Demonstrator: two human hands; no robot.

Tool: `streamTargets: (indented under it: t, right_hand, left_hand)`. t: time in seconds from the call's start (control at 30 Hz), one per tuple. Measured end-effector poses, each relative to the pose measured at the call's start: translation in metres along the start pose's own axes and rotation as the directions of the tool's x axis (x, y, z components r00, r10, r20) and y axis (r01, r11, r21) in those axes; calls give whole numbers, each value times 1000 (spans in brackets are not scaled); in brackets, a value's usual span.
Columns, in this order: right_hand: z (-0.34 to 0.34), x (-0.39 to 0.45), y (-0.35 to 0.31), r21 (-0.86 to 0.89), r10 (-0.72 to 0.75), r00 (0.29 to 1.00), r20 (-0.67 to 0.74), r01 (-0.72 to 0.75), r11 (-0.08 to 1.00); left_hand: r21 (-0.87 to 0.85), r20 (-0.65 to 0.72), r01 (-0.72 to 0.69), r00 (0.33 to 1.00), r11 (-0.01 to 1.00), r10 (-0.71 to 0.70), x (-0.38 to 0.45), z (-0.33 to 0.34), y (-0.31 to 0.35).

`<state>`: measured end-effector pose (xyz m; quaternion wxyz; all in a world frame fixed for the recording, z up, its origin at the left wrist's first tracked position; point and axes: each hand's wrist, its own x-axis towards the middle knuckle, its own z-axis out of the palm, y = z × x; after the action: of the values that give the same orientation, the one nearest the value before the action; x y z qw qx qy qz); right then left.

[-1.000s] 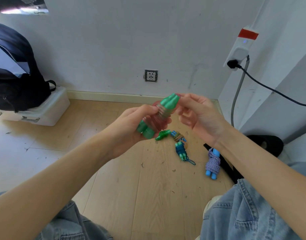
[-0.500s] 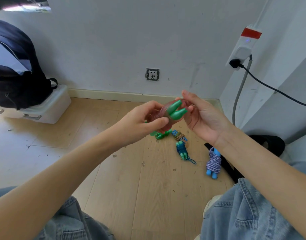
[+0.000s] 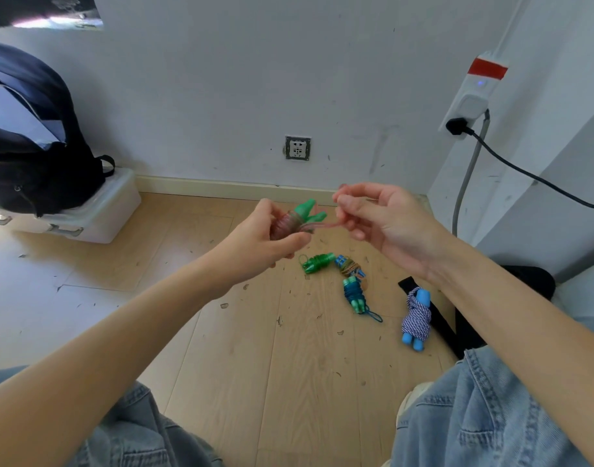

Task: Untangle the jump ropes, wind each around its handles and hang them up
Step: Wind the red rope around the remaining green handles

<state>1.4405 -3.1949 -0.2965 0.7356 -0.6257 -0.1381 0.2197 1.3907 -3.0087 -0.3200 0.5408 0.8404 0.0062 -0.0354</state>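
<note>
My left hand [image 3: 268, 241] grips a jump rope with two green handles [image 3: 307, 212], its pink rope wound around them. My right hand [image 3: 379, 217] pinches the loose pink rope end [image 3: 322, 226] and holds it stretched to the right of the bundle. On the wooden floor below lie several wound ropes: a green one [image 3: 317, 263], a brownish one with blue handles [image 3: 348, 266], a dark blue one with green handles [image 3: 355, 294] and a blue-and-white one with blue handles [image 3: 416, 319].
A dark backpack [image 3: 29, 146] rests on a white storage box [image 3: 97, 214] at the left. A wall socket [image 3: 297, 148] is straight ahead. A power strip [image 3: 470, 96] with a black cable hangs on the right wall. A black strap [image 3: 437, 318] lies by my right knee.
My right hand has drawn away to the right, pulling the pink rope end out from the bundle. The bundle in my left hand has dropped slightly and turned.
</note>
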Motion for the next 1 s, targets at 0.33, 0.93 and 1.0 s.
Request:
streamTargets:
  t: [0.33, 0.93, 1.0]
  right_hand:
    - [5, 1, 8, -629, -75, 997, -2, 57, 776]
    - [13, 5, 13, -872, -260, 963, 68, 185, 454]
    - [14, 6, 10, -779, -256, 966, 44, 193, 596]
  left_hand:
    - [395, 42, -214, 976, 893, 216, -5, 9, 1]
    - [336, 54, 15, 998, 942, -36, -3, 25, -5]
    - [406, 62, -15, 998, 914, -11, -4, 27, -5]
